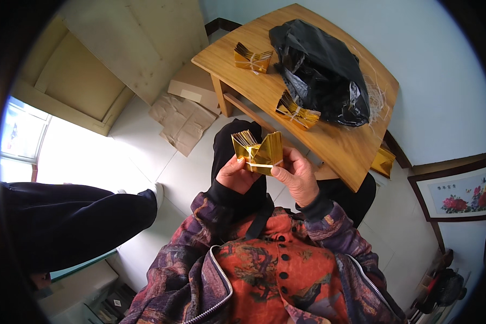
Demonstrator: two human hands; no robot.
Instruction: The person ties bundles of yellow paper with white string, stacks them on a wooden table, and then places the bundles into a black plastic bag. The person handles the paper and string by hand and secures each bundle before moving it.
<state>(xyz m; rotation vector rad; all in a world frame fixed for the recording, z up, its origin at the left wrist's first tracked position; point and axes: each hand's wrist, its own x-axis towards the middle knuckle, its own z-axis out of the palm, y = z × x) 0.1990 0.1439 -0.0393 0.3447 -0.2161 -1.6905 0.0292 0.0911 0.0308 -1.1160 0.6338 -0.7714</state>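
Between my two hands, above my knees, is a bundle of folded gold foil paper [264, 153], its pleated edges fanning upward and a pale string round its lower part. My left hand [235, 174] grips its left end, thumb on the front. My right hand [298, 174] holds the right end, with the thumb along the bottom edge. Two similar tied gold bundles rest on the wooden table ahead: one bundle [252, 58] near the far left corner, another bundle [297, 111] by the near edge.
A black plastic bag [324, 70] lies on the wooden table [227, 59], with loose pale strings [378, 100] beside it. Flattened brown paper [182, 121] and cardboard [193, 86] are on the floor. Another person's dark-trousered leg [86, 218] reaches in from the left. A framed flower picture [459, 191] stands at right.
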